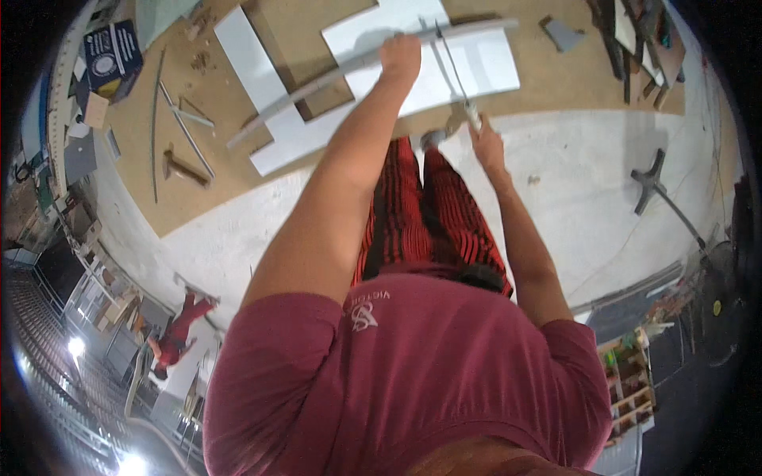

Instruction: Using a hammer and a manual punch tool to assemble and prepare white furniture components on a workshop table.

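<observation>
My left hand [401,57] is closed round a long, narrow grey strip [333,76], which lies across white cut sheets. My right hand [487,143] grips the pale handle of a long, thin saw [453,65], seen nearly edge-on. Its dark blade points away from me and crosses the strip near the right end; whether it touches the strip I cannot tell. Below the strip, a white sheet [484,71] with stepped edges rests on a brown board [178,208]. Another white piece [248,62] lies to the left.
A hammer [186,170] and thin metal bars [187,127] lie on the board's left side. A dark box [111,57] stands at the far left. Offcuts [635,47] are piled at far right, near a metal stand [652,181]. Another person [176,332] is at lower left.
</observation>
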### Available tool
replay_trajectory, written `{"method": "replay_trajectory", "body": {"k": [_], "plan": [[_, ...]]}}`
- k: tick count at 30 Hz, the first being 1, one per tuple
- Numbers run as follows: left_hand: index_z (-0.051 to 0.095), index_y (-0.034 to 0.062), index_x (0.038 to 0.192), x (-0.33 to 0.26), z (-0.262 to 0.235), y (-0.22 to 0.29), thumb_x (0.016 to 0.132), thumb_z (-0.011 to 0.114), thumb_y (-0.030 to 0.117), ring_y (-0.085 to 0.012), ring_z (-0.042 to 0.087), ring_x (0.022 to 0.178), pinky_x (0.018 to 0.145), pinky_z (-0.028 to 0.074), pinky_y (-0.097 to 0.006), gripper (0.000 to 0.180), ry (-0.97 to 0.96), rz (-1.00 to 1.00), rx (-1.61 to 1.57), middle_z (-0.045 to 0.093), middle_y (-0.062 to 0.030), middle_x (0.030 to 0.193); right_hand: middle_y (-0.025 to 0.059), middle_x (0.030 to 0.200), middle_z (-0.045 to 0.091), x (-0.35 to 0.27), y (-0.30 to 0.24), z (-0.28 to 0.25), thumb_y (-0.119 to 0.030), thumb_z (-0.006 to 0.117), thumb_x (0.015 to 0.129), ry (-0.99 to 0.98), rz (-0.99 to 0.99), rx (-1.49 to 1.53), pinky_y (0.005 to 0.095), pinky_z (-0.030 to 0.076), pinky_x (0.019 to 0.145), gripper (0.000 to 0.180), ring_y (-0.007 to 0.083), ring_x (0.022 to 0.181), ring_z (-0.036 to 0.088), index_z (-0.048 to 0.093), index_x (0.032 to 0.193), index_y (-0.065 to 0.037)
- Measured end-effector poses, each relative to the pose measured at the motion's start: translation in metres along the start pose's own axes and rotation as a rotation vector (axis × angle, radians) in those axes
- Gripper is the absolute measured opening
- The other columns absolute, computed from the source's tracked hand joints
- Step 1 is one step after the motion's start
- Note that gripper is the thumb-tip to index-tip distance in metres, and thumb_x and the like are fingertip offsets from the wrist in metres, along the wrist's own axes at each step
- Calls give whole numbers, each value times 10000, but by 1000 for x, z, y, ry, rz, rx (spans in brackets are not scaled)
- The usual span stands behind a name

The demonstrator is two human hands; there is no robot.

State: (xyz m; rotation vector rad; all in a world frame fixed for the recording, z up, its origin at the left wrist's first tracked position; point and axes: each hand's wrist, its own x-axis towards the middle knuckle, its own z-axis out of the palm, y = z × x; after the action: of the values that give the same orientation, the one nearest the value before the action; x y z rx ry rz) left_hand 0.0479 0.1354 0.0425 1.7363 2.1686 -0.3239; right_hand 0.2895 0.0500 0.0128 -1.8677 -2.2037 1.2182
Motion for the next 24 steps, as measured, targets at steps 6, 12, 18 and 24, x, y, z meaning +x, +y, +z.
{"method": "replay_trajectory", "body": {"k": [6,12,18,24], "plan": [[635,51,901,32,51,-9,813,463,80,-267,599,901,744,500,-362,195,193,26,-17,609,-138,986,225,790,608,64,-23,-12,-410,438,877,106,-170,-66,496,464,638,392,407,749,589,477,1086,-82],[631,24,898,31,50,-9,805,480,67,-260,609,919,735,515,-349,183,101,-77,-17,609,-157,1000,233,862,608,15,-7,-2,-451,440,864,-11,10,-68,483,462,695,437,422,807,582,471,1119,-98],[627,32,908,30,58,-8,806,480,74,-259,614,873,719,515,-350,184,189,-31,14,615,-139,962,216,913,607,55,-23,-8,-432,440,871,79,-134,-22,488,456,709,428,408,826,582,464,1146,-105],[625,37,907,23,50,-13,813,472,79,-263,610,849,706,513,-359,184,197,-25,8,611,-133,928,220,837,610,11,-10,2,-402,449,879,1,5,-45,491,460,681,394,407,793,586,466,1127,-96]]}}
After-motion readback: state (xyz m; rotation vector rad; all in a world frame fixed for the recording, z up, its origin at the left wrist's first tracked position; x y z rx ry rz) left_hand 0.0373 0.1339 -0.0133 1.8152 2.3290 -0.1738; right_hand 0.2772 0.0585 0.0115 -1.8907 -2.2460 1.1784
